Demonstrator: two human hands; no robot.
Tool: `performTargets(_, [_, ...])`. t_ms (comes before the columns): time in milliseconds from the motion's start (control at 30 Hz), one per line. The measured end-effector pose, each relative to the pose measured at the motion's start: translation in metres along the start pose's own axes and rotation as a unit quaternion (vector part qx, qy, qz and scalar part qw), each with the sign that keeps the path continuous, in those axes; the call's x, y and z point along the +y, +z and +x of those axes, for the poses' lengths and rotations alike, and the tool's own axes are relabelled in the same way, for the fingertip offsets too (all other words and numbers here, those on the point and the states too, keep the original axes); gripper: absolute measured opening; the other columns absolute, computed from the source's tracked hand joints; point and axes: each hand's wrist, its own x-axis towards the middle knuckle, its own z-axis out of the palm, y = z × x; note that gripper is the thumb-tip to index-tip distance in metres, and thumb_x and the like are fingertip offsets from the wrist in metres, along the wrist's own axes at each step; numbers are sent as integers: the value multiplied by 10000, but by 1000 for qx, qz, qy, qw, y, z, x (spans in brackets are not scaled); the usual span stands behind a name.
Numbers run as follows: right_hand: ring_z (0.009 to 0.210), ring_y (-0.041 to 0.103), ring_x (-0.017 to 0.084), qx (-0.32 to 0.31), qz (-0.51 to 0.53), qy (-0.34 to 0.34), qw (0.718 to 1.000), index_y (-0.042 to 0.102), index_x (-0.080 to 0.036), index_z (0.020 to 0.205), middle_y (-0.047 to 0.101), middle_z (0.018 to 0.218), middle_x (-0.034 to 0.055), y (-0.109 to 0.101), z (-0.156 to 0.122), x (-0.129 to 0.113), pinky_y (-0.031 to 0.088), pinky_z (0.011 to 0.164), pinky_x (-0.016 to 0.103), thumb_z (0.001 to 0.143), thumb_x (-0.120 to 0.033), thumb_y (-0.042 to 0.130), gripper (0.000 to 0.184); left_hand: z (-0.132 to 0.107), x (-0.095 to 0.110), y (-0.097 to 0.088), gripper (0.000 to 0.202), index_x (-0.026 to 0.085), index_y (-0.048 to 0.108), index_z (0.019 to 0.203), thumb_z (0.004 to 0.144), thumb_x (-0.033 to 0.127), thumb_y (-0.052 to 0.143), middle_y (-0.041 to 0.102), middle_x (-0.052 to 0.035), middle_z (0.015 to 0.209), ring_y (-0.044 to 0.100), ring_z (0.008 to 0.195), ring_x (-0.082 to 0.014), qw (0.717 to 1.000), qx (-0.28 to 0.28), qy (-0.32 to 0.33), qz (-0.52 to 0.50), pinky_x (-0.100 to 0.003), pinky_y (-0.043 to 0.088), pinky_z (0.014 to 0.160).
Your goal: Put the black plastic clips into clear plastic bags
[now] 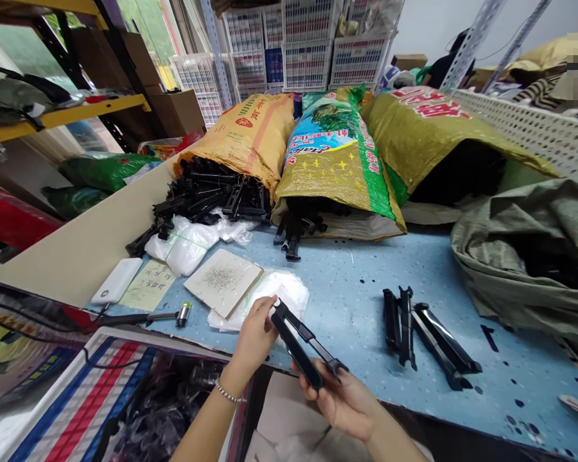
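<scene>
Between my hands is a black hinged plastic bracket (296,344), its two arms spread in a narrow V. My left hand (256,332) pinches the joined end between thumb and fingers. The lower end of one arm rests in the curled fingers of my right hand (344,401). To the right on the blue table lie several similar black plastic pieces (405,327). Just behind my left hand are a stack of clear plastic bags (284,292) and a square board (224,282) strewn with tiny bits.
Sacks of black parts lie behind: an orange sack (250,135), a green-gold sack (337,173) and an olive sack (443,128). A hammer (144,317), a white power bank (118,281) and bundled plastic bags (183,244) are left. A striped bag (120,372) stands below. Another person (455,61) is far behind.
</scene>
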Motion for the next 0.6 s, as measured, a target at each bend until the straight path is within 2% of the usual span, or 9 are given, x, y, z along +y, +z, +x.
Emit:
performTargets(100, [736,682,79,-3,43,1,999,600,-35,1094,707,874,90,-10,5,4,539,642,86,789,-261,719,397,-7,-3,-5,575,239,404,1357,805,90,460,419,-128,1359,580,651,-94,999,8,1,49,-327,553,744])
performTargets(133, [735,686,87,-6,35,5,999,598,-35,1094,708,878,98,-13,7,4,544,638,95,798,-256,710,386,-9,-2,-7,590,248,375,1379,818,82,443,401,-131,1384,610,727,-116,997,7,14,70,-348,548,798])
performTargets(200, [737,696,111,-10,3,4,1000,596,-34,1088,706,890,119,-15,9,2,555,629,120,817,-248,689,358,-14,3,-10,625,248,332,1410,825,34,388,387,-130,1409,610,1008,-186,993,-2,58,100,-390,504,932])
performTargets(300, [705,691,104,3,-20,-8,1000,614,-30,1013,700,862,123,-14,18,-3,545,613,117,812,-250,691,309,-26,18,-6,648,230,268,1446,842,10,345,379,-133,1428,418,1304,-237,985,-20,132,105,-426,414,1057])
performTargets(367, [643,667,79,36,-37,-45,998,630,-62,931,694,814,84,-12,26,-8,522,567,103,758,-259,737,283,-37,29,1,652,227,209,1469,863,26,344,377,-138,1437,376,1339,-230,979,-53,177,88,-416,402,1073])
performTargets(433, [562,620,69,91,-114,-124,981,635,-109,859,667,730,22,-9,33,-11,488,499,119,721,-273,754,245,-47,36,8,669,226,166,1480,867,35,352,373,-138,1448,372,1343,-217,971,-102,208,62,-397,408,1071])
performTargets(467, [533,591,74,126,-182,-177,959,634,-129,824,642,683,-3,-6,35,-11,465,469,136,721,-280,745,214,-52,39,12,674,224,161,1481,865,39,362,368,-137,1455,373,1343,-214,968,-127,213,49,-391,414,1066])
performTargets(500, [526,567,85,163,-264,-232,922,633,-145,796,619,651,-18,-2,35,-11,445,456,156,730,-286,726,181,-55,41,14,674,223,172,1479,862,48,380,368,-135,1458,376,1341,-213,966,-148,209,37,-387,419,1061])
performTargets(600, [644,565,149,232,-511,-331,758,657,-176,814,629,693,2,17,25,-4,457,558,230,781,-274,644,105,-59,50,14,589,237,345,1416,855,89,447,469,-116,1386,460,1275,-206,969,-183,167,4,-368,446,1036])
